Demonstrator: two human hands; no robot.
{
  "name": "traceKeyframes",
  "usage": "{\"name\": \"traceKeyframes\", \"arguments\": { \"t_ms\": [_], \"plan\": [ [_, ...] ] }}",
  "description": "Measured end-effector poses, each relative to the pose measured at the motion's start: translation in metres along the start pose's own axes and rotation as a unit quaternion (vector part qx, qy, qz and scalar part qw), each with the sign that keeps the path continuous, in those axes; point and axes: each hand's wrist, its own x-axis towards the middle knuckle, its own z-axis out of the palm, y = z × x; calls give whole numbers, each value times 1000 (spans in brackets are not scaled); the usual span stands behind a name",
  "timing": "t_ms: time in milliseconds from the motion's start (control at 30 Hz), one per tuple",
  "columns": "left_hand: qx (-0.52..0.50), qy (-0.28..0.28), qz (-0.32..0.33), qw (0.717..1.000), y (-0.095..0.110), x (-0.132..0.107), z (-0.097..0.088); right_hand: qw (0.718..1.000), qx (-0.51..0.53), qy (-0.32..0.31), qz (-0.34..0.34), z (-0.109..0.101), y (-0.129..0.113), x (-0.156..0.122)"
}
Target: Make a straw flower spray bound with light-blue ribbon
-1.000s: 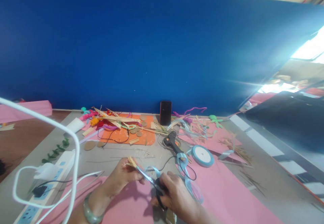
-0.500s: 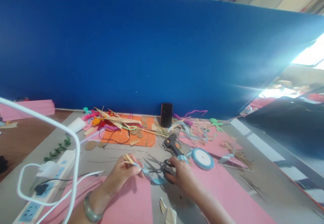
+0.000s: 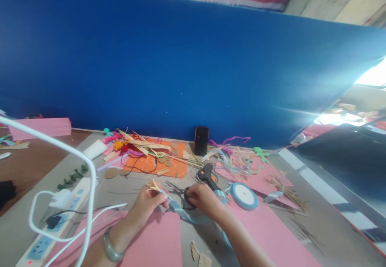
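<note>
My left hand (image 3: 150,202) pinches a small bundle of straw-coloured strips (image 3: 153,186) tied with light blue ribbon (image 3: 187,215), which trails across the table toward me. My right hand (image 3: 203,200) is closed around the black handles of a pair of scissors (image 3: 181,191); the blades lie on the table pointing left, just behind the bundle. A green bangle sits on my left wrist.
A black glue gun (image 3: 208,174), a blue ribbon spool (image 3: 243,194) and pink paper sheets (image 3: 265,222) lie to the right. An orange sheet (image 3: 150,164) with craft scraps and a phone (image 3: 201,140) stand by the blue wall. A power strip (image 3: 45,235) with white cables is at left.
My right hand carried the scissors from beside the bundle up and away, then set them down on the table behind it. The left hand kept hold of the bundle.
</note>
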Motion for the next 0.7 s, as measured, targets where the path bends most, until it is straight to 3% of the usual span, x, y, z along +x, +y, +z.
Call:
{"name": "traceKeyframes", "arguments": {
  "t_ms": [133,233,333,500,600,700],
  "plan": [
    [18,11,-7,1000,-8,3,-2,999,-22,26,11,-3,0,-1],
    [45,22,3,999,-10,4,-3,999,-17,38,-2,-7,-13,-8],
    [55,28,3,998,-9,4,-1,991,125,49,-13,0,-32,-18],
    [49,35,5,998,-3,0,3,906,420,-32,42,27,-49,-22],
    [40,23,12,999,-3,1,3,866,495,-41,63,36,-51,-18],
    [36,13,18,999,-5,2,2,856,508,-17,94,38,-56,-17]
  ]
}}
